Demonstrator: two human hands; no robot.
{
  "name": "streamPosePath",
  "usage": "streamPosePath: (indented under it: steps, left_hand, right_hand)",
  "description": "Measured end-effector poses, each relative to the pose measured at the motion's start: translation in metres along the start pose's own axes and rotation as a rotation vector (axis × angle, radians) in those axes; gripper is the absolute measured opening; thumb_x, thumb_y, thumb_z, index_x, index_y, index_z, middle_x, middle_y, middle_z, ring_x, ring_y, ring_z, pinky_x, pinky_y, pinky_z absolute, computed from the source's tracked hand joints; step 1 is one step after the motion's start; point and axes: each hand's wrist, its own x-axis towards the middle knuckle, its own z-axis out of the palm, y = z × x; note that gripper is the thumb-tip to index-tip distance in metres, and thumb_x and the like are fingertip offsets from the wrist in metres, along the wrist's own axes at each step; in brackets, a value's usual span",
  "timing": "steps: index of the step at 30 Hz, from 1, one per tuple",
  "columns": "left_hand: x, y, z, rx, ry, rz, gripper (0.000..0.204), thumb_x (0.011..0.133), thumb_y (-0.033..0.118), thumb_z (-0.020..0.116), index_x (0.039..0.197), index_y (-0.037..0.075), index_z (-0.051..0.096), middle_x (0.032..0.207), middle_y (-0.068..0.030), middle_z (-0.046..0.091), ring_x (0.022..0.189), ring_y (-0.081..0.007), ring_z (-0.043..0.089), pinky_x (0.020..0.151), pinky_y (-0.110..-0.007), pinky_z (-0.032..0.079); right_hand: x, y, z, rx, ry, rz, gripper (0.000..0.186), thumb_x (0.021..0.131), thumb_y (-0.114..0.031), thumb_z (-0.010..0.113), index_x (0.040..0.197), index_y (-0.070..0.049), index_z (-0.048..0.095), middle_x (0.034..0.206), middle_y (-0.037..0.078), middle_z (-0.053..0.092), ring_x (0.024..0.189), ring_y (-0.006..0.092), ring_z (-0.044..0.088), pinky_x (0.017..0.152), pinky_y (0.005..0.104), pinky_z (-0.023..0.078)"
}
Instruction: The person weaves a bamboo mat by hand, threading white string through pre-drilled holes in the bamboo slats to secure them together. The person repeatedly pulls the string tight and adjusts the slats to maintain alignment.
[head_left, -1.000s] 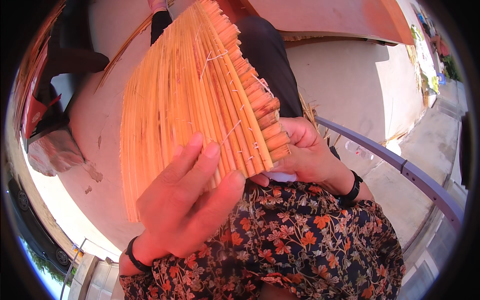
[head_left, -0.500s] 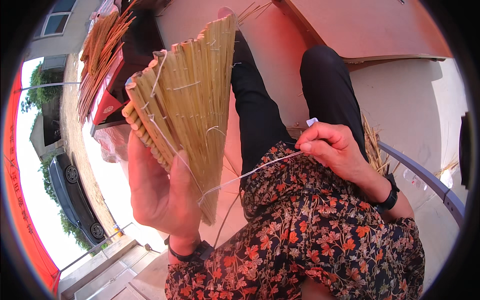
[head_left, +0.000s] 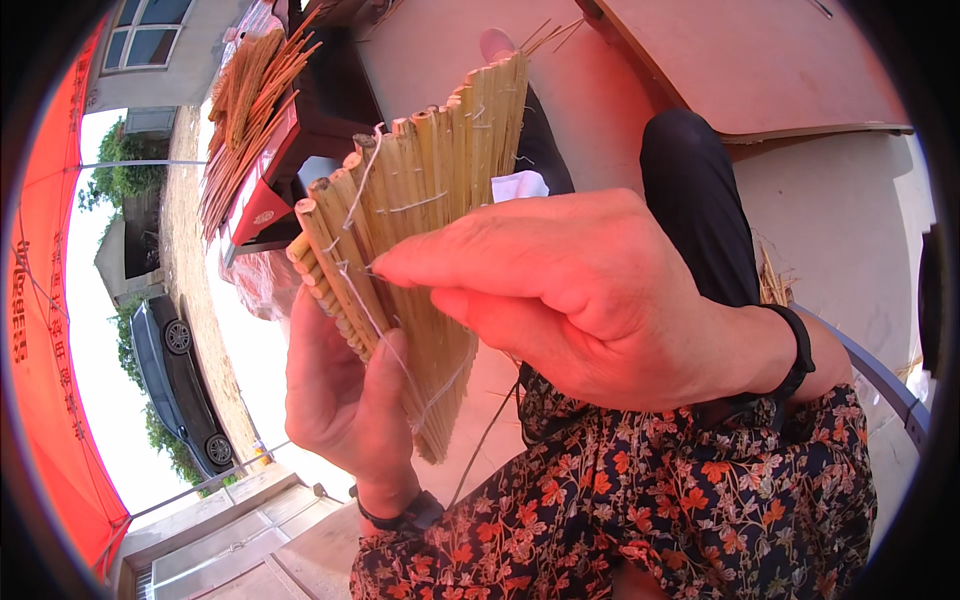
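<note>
My left hand (head_left: 335,390) is closed around the lower left edge of a mat of pale reed stalks (head_left: 440,220), thumb on its face, and holds it tilted upright. White thread (head_left: 372,318) runs in stitches across the stalks, with a loose length passing toward my right hand (head_left: 600,300). That hand's thumb and forefinger are pinched right over the mat's upper left part. A tiny thin tip shows at the forefinger, perhaps a needle, too small to be sure. Behind the hand a bit of white wrap (head_left: 520,187) shows; its other fingers are hidden.
A bundle of thin reddish sticks (head_left: 245,120) lies on a dark red box (head_left: 265,185) at the far left. A board with a curved edge (head_left: 760,65) stands at the far right. A grey bar (head_left: 880,385) curves past my right side. Outside, a dark car (head_left: 175,380) is parked.
My right hand has come from my lap up and left to the mat's face, bringing the thread. The mat and my left hand have shifted slightly right in view.
</note>
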Motion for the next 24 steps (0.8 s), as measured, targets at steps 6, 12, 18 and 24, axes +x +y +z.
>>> streamPosePath:
  steps: [6,12,18,24]
  left_hand:
    - [-0.0017,-0.0016,-0.0006,-0.03,-0.003,0.003,0.064,0.083,-0.016,0.059,0.145,-0.009,0.043,0.134,-0.0227,0.059,0.119,-0.0278,0.062,0.101,-0.037,0.051]
    - [-0.0032,-0.0029,-0.003,-0.032,-0.013,0.0,0.064,0.083,-0.016,0.059,0.145,-0.008,0.043,0.133,-0.0222,0.06,0.119,-0.0278,0.062,0.102,-0.037,0.05]
    - [-0.0015,-0.0048,-0.0034,-0.034,-0.007,0.004,0.065,0.083,-0.017,0.059,0.145,-0.008,0.043,0.134,-0.0223,0.06,0.121,-0.0284,0.061,0.102,-0.037,0.05]
    - [0.0017,-0.0045,-0.0046,-0.037,-0.01,-0.024,0.066,0.082,-0.017,0.059,0.145,-0.007,0.043,0.135,-0.0231,0.059,0.122,-0.0294,0.061,0.104,-0.038,0.05]
  right_hand:
    - [0.0021,0.0017,0.0046,-0.022,-0.012,0.024,0.028,0.085,0.007,0.067,0.112,0.0,0.07,0.094,0.017,0.072,0.083,0.0299,0.072,0.07,0.0331,0.056]
    - [0.0031,-0.0002,0.0036,-0.015,-0.039,0.047,0.028,0.085,0.007,0.067,0.112,0.0,0.07,0.095,0.017,0.073,0.084,0.0304,0.072,0.071,0.0332,0.056]
    - [0.004,0.0015,0.0063,-0.018,-0.026,0.024,0.027,0.086,0.005,0.067,0.112,0.0,0.07,0.098,0.017,0.073,0.085,0.0298,0.073,0.071,0.0325,0.057]
    - [0.0043,0.0024,0.0085,0.007,-0.043,0.103,0.027,0.086,0.004,0.067,0.113,0.0,0.069,0.101,0.016,0.073,0.086,0.0291,0.072,0.071,0.0328,0.056]
